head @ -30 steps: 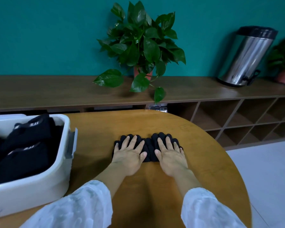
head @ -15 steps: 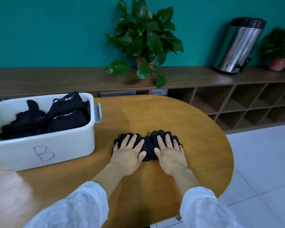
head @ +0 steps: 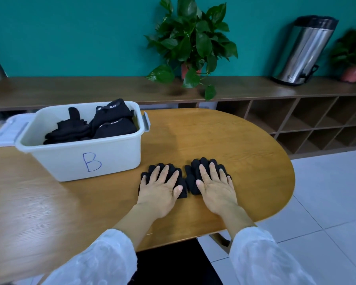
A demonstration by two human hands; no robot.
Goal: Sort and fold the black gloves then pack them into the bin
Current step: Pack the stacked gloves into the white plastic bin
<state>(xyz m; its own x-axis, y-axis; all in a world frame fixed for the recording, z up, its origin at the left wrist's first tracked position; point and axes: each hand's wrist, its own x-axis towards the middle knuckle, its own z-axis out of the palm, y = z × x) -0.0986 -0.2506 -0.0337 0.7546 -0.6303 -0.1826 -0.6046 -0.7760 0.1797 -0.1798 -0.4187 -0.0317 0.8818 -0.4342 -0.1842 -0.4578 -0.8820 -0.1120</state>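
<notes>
Two black gloves lie side by side on the wooden table [head: 224, 140], fingers pointing away from me. My left hand [head: 159, 187] presses flat on the left glove [head: 182, 191], fingers straight and spread. My right hand [head: 216, 185] lies flat on the right glove [head: 192, 173] the same way. Most of each glove is hidden under my palms. To the left stands a white bin [head: 103, 157] marked "B". It holds several black gloves [head: 95, 124], some folded.
The bin's lid [head: 6, 132] lies behind the bin at the far left. A potted plant [head: 190, 44] and a steel container [head: 304, 50] stand on the low shelf behind the table. The table's rounded edge drops to tiled floor on the right.
My head has pulled back and turned left, so the bin now shows whole with its "B" mark. Both hands stay flat on the gloves.
</notes>
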